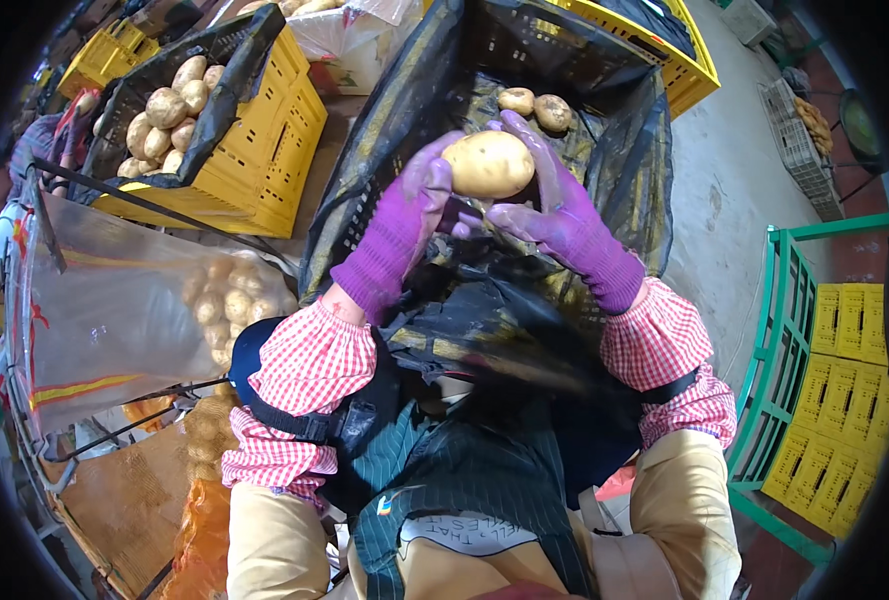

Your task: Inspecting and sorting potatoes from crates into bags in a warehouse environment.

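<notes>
Between my two purple-gloved hands a large pale potato (pixel 489 165) is held over a yellow crate lined with black plastic (pixel 632 180). My left hand (pixel 425 187) grips the potato's left end, with the thumb along its side. Around the right end curve the fingers of my right hand (pixel 553 191), its thumb lying below. Two more potatoes, one on the left (pixel 517 100) and a browner one on the right (pixel 553 112), lie inside the crate just beyond my fingers. Folds of the black liner (pixel 474 300) fill the crate's near side.
At left stands a yellow crate (pixel 264 150) heaped with potatoes (pixel 166 109). Nearer, a clear plastic bag (pixel 114 300) on a metal frame holds potatoes; a mesh sack (pixel 121 487) hangs below. Stacked yellow crates (pixel 827 420) sit behind a green metal rack (pixel 771 360) at right. Another person (pixel 35 154) is at far left.
</notes>
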`<state>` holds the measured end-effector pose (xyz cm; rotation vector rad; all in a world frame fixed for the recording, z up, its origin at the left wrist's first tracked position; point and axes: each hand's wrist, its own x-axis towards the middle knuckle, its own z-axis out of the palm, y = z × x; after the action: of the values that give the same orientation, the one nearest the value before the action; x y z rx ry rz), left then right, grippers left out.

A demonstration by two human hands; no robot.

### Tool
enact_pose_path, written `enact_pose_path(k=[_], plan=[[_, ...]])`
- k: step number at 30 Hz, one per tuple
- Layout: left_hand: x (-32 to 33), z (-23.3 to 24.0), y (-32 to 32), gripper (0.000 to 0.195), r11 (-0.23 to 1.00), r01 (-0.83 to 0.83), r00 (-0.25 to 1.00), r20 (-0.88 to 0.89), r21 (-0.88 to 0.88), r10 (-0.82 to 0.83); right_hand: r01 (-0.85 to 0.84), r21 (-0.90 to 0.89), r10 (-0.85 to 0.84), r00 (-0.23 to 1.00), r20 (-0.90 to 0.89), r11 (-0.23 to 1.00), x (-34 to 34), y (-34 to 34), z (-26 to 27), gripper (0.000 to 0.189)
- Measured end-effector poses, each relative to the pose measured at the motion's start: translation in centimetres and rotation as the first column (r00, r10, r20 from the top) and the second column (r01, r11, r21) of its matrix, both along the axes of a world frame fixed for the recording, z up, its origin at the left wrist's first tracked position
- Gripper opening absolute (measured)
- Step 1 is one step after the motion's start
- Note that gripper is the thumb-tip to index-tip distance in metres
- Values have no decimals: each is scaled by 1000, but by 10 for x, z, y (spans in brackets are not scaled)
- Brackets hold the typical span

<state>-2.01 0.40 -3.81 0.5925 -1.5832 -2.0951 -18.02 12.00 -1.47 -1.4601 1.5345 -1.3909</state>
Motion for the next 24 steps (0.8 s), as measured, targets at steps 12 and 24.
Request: enact_pose_path(k=[12,24], plan=[[19,29,-10,43,956,37,998,38,290,-50,31,304,-69,991,115,952,14,7,22,41],[26,31,-66,46,877,-402,879,-157,262,450,-123,499,332,874,-356,858,-44,-25,-41,53]])
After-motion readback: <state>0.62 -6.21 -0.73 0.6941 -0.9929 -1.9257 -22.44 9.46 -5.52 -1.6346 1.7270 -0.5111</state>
